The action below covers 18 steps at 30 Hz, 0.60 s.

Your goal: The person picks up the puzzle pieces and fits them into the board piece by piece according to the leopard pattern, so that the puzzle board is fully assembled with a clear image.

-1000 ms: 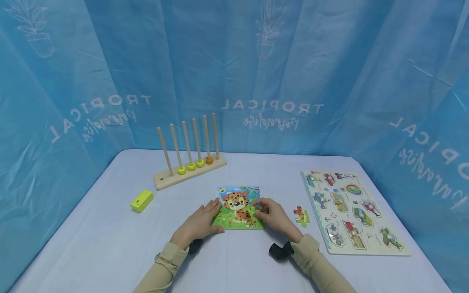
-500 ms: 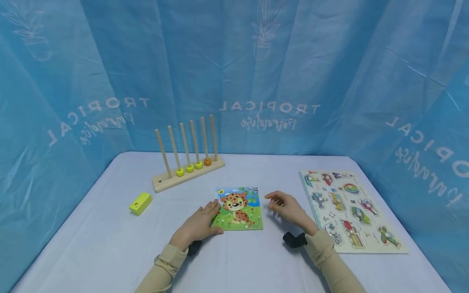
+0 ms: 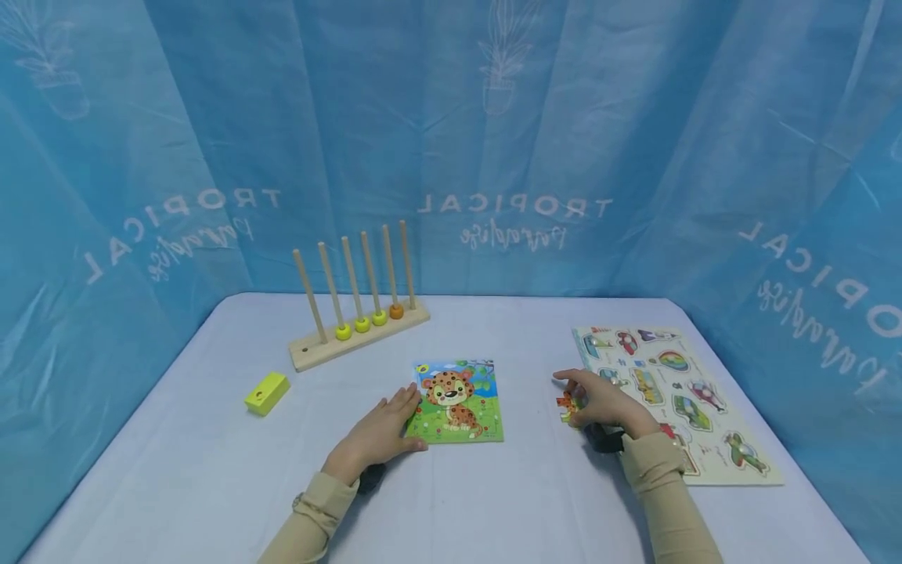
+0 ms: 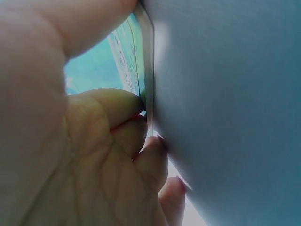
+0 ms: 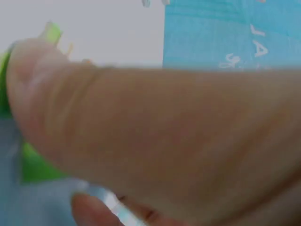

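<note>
A square leopard picture board (image 3: 461, 403) lies on the table, its scene in green and blue. My left hand (image 3: 380, 431) rests at its left side, fingers straight with their tips on the edge. The left wrist view shows the board's edge (image 4: 148, 70) close by the thumb and fingers. My right hand (image 3: 606, 403) is over a small orange and green leopard puzzle piece (image 3: 566, 406), forefinger extended and thumb down by it. In the right wrist view the thumb covers much of the piece (image 5: 40, 165); a firm grip cannot be made out.
An inset vehicle puzzle board (image 3: 733, 439) lies at the right, partly under the right forearm. A wooden peg stand (image 3: 317, 352) with yellow and orange beads stands at the back left. A yellow block (image 3: 268, 393) lies left. A blue curtain (image 3: 451, 141) surrounds the table.
My right hand has left the leopard board and moved right to the loose puzzle piece. My left hand stays at the board's left edge. The head view has shifted slightly.
</note>
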Tool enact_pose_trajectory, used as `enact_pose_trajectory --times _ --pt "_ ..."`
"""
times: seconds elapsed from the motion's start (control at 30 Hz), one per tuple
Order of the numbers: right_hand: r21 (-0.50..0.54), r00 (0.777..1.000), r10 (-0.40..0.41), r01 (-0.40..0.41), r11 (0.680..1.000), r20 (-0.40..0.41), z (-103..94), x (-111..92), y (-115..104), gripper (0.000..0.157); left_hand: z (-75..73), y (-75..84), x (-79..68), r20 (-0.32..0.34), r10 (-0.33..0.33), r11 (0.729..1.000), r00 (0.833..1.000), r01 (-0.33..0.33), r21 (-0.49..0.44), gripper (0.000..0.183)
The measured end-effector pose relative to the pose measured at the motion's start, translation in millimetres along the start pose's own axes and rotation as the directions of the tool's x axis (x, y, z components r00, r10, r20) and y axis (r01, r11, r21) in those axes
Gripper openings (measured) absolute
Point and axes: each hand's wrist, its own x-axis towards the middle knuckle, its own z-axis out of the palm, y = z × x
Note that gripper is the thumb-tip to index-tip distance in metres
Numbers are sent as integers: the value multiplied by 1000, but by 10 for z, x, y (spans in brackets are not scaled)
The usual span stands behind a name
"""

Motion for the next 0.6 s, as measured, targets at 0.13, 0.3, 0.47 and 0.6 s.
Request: enact_pose_trajectory --times 0.13,0.3,0.47,0.6 --pt "-72 996 84 -85 994 -21 -12 111 -93 66 -5 2 19 -3 11 1000 1000 -11 7 85" --pt "-46 986 161 -163 986 -29 -33 169 -135 53 -29 -2 10 -2 10 1000 1000 -10 -20 85" --pt "163 979 199 -191 968 -33 -55 131 6 26 -2 -17 -7 -2 8 1000 1000 -8 -16 85" --pt "292 973 211 -177 940 -89 -86 115 103 21 9 -24 10 -6 25 1000 1000 -25 3 85"
